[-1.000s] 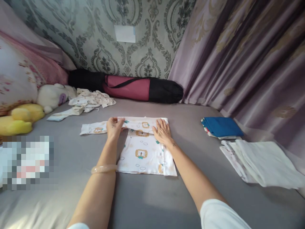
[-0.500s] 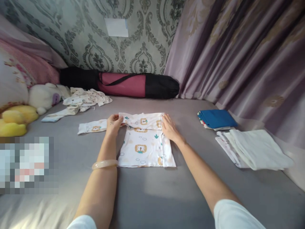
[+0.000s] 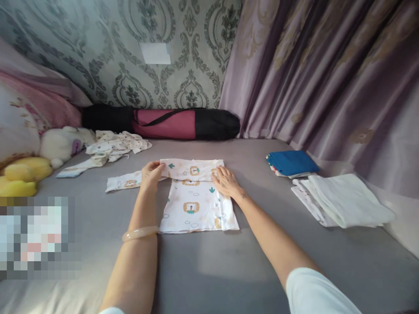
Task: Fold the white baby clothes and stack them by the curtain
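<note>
- Our left hand (image 3: 151,175), grip closed, pinches the printed shirt (image 3: 191,196) near its top.
- Our right hand (image 3: 226,182) rests on its upper right, grip outstretched.
- We have it on the bed (image 3: 209,270).

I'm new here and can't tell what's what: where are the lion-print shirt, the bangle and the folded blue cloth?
Lion-print shirt (image 3: 196,203), head view: its printed body.
Bangle (image 3: 139,234), head view: front of its band.
Folded blue cloth (image 3: 293,162), head view: its upper face.

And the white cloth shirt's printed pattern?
Shirt: tan animal faces, green leaves, grey ovals; head view.
</note>
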Available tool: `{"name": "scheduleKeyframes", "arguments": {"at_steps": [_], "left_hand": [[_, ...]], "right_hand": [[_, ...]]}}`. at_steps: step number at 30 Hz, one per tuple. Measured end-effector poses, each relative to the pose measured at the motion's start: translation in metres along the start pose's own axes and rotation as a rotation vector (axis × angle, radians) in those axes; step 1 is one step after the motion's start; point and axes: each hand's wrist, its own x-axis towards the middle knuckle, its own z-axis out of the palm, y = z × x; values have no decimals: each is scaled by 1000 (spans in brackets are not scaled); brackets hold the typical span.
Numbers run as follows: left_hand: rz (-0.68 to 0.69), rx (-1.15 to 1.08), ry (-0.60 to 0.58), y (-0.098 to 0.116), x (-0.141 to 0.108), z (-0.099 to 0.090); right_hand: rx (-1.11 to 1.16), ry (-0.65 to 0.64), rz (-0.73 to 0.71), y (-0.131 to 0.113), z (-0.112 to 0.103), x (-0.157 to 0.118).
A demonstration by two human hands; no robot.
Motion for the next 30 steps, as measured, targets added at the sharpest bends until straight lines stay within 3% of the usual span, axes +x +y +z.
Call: {"name": "scheduleKeyframes", "arguments": {"at_steps": [4, 7, 11, 14, 17, 21, 26, 30], "left_hand": [[109, 27, -98, 21, -10, 1], [177, 58, -237, 42, -25, 2], [193, 144, -599, 73, -54, 8], [129, 269, -831, 88, -75, 18], [163, 370, -1009, 87, -90, 35], [454, 569, -1223, 69, -104, 59], [697, 763, -1356, 50, -125, 82], [760, 934, -1398, 43, -136, 91]], "right_hand": [[28, 47, 22, 8, -13, 18], [29, 58, 61, 15, -13, 30], [74, 84, 118, 25, 1, 36], [135, 78, 140, 32, 8, 37], [155, 61, 141, 35, 10, 39], [168, 51, 148, 38, 7, 41], [236, 46, 142, 41, 3, 41], [264, 37, 126, 44, 2, 42]]}}
